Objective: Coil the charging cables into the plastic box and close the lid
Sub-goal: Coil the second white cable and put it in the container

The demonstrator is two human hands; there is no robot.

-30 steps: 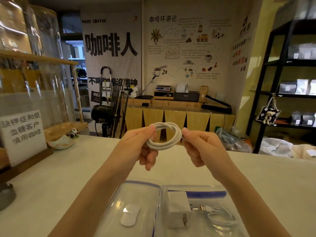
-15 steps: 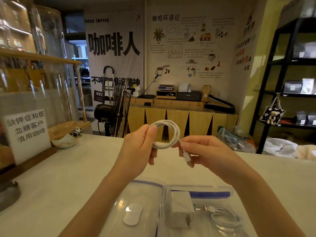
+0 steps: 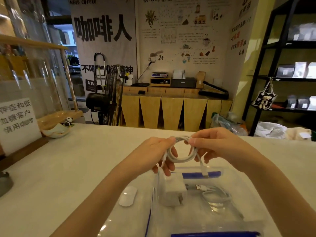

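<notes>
- The left hand (image 3: 154, 151) is raised in front of the body, thumb and fingers (image 3: 168, 165) curled around one side of a coiled white cable (image 3: 181, 157).
- The right hand (image 3: 217, 144) pinches the coil's opposite side, its forearm angled inward.

A pale matte countertop (image 3: 68, 168) fills the foreground. Behind it, a white fabric banner with bold black characters (image 3: 102, 31) hangs beside an illustrated cream wall poster (image 3: 184, 31). Below stands a light wooden panelled counter (image 3: 171, 110); a black metal shelving unit (image 3: 277, 69) occupies the right.
</notes>
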